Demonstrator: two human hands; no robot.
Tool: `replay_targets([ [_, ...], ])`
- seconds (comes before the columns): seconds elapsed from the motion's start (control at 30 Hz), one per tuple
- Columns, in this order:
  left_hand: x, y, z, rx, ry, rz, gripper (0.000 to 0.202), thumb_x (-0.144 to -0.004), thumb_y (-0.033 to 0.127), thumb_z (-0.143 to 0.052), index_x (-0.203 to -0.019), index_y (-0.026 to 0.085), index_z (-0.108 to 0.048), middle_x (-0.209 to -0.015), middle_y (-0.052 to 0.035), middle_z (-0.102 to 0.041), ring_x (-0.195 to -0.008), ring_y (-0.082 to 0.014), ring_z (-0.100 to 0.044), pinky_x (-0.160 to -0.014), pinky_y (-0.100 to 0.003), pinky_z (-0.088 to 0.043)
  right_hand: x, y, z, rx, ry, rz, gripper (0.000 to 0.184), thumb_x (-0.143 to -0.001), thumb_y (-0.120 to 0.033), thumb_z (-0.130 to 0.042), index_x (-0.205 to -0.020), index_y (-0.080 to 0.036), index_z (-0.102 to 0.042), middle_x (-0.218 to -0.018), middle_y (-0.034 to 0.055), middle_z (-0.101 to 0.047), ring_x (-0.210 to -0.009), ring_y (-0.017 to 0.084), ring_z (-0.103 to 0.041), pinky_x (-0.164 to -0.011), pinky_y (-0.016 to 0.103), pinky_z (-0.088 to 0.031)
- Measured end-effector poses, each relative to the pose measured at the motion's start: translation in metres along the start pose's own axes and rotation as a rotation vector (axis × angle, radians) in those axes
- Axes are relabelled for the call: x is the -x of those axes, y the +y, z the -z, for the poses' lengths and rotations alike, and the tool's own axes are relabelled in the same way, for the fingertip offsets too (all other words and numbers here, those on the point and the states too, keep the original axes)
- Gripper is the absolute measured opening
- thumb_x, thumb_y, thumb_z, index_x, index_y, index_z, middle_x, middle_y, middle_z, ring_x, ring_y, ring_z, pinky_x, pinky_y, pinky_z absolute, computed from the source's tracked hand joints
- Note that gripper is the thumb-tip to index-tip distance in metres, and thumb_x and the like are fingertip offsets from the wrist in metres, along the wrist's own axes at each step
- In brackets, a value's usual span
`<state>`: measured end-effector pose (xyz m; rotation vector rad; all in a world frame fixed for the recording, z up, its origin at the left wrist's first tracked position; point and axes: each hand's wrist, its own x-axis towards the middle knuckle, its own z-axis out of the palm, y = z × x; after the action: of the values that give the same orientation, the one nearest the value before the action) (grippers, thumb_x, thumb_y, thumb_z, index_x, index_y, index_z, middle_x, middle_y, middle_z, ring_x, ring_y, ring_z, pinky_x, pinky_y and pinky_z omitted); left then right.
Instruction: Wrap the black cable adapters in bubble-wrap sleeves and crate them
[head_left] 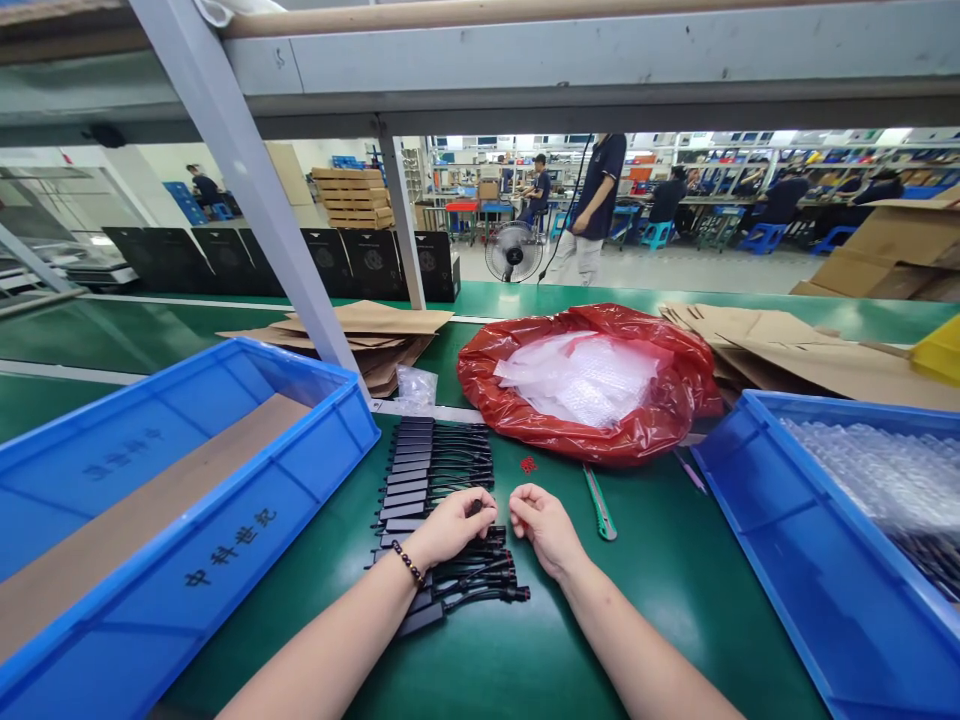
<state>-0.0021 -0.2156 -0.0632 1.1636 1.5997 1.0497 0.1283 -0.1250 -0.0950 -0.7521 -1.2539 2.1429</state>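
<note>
A row of black cable modules, each a slim box with a short lead, lies on the green tabletop. My left hand, with a beaded bracelet at the wrist, is over this row, its thumb and fingers closed around a black cable connector. Close by on the right, fingertips pinched together, is my right hand; whatever it holds is too small or hidden to make out. Several nearer connectors show red ends. Just beyond my hands sits a little heap of small red pieces.
Blue bins flank the work: a left one lined with cardboard, a right one holding bubble wrap. A red bag of bubble sheets stands behind. Right of my hands lie a green utility knife and a purple pen. A slanted post rises left.
</note>
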Motion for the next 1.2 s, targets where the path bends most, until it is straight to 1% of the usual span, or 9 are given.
replay_targets([
  [0.1, 0.000, -0.001, 0.000, -0.015, -0.003, -0.004, 0.015, -0.076, 0.031, -0.050, -0.074, 0.017, -0.052, -0.058, 0.0033, -0.055, -0.050, -0.0085, -0.041, -0.051, -0.022, -0.033, 0.001, 0.002, -0.002, 0.082, -0.023, -0.001, 0.025, -0.061, -0.035, -0.070, -0.065, -0.014, -0.056, -0.046, -0.0054, -0.050, -0.037, 0.003, -0.036, -0.037, 0.017, -0.025],
  [0.23, 0.001, -0.003, 0.001, 0.010, -0.008, -0.010, 0.009, -0.076, 0.024, -0.048, -0.080, 0.017, -0.051, -0.063, 0.0019, -0.059, -0.052, -0.0085, -0.043, -0.051, -0.021, -0.033, 0.005, 0.001, -0.008, 0.186, -0.032, 0.012, 0.025, -0.063, -0.037, -0.067, -0.064, -0.014, -0.056, -0.044, -0.0053, -0.049, -0.037, 0.004, -0.035, -0.038, 0.017, -0.025],
  [0.4, 0.000, -0.004, -0.001, 0.010, 0.002, -0.013, 0.004, -0.073, 0.020, -0.050, -0.073, 0.018, -0.046, -0.062, 0.0023, -0.060, -0.056, -0.0095, -0.047, -0.055, -0.022, -0.034, 0.009, -0.002, -0.014, 0.276, 0.000, 0.039, 0.028, -0.064, -0.040, -0.065, -0.061, -0.016, -0.053, -0.043, -0.0067, -0.045, -0.038, 0.004, -0.033, -0.039, 0.018, -0.024],
  [0.6, -0.001, -0.005, -0.001, -0.028, -0.011, -0.023, 0.019, -0.075, 0.034, -0.052, -0.066, 0.018, -0.044, -0.053, 0.0050, -0.052, -0.052, -0.0097, -0.044, -0.054, -0.022, -0.033, 0.011, 0.002, -0.012, 0.259, -0.109, 0.015, 0.031, -0.067, -0.045, -0.062, -0.065, -0.017, -0.047, -0.047, -0.0065, -0.048, -0.036, 0.003, -0.026, -0.037, 0.018, -0.017],
  [0.8, 0.002, -0.001, 0.002, -0.014, -0.102, -0.042, 0.019, -0.075, 0.030, -0.051, -0.063, 0.018, -0.044, -0.051, 0.0061, -0.048, -0.050, -0.0083, -0.040, -0.052, -0.021, -0.031, 0.009, 0.005, -0.014, 0.267, -0.125, -0.013, 0.031, -0.069, -0.043, -0.060, -0.062, -0.018, -0.044, -0.042, -0.0094, -0.039, -0.035, 0.002, -0.024, -0.035, 0.017, -0.014],
  [0.93, 0.002, 0.000, 0.002, 0.030, -0.090, -0.028, 0.009, -0.075, 0.026, -0.048, -0.070, 0.018, -0.047, -0.050, 0.0070, -0.047, -0.047, -0.0073, -0.037, -0.050, -0.020, -0.030, 0.006, 0.005, -0.010, 0.144, -0.102, -0.083, 0.024, -0.067, -0.036, -0.062, -0.064, -0.017, -0.048, -0.041, -0.0101, -0.039, -0.033, 0.001, -0.022, -0.033, 0.016, -0.013],
  [1.07, 0.001, -0.002, 0.001, 0.088, -0.063, -0.005, 0.008, -0.073, 0.024, -0.050, -0.074, 0.016, -0.053, -0.050, 0.0065, -0.047, -0.046, -0.0068, -0.037, -0.047, -0.020, -0.029, -0.002, 0.005, 0.000, -0.133, 0.028, -0.057, 0.018, -0.055, -0.016, -0.066, -0.069, -0.015, -0.055, -0.058, -0.0045, -0.055, -0.042, 0.003, -0.041, -0.038, 0.015, -0.031],
  [1.13, -0.001, -0.003, -0.001, 0.104, -0.050, 0.009, 0.013, -0.074, 0.029, -0.050, -0.072, 0.016, -0.053, -0.054, 0.0047, -0.050, -0.045, -0.0069, -0.040, -0.045, -0.020, -0.030, -0.005, 0.005, 0.005, -0.167, 0.077, -0.062, 0.023, -0.049, -0.007, -0.063, -0.070, -0.013, -0.059, -0.064, -0.0007, -0.060, -0.049, 0.005, -0.050, -0.044, 0.016, -0.040],
  [1.2, -0.002, -0.003, -0.001, 0.125, -0.036, 0.023, 0.020, -0.076, 0.035, -0.048, -0.076, 0.016, -0.053, -0.062, 0.0015, -0.054, -0.050, -0.0089, -0.046, -0.046, -0.021, -0.034, -0.007, 0.004, 0.007, -0.149, 0.101, -0.093, 0.021, -0.049, -0.004, -0.062, -0.068, -0.012, -0.060, -0.063, 0.0017, -0.062, -0.048, 0.006, -0.053, -0.046, 0.017, -0.042],
])
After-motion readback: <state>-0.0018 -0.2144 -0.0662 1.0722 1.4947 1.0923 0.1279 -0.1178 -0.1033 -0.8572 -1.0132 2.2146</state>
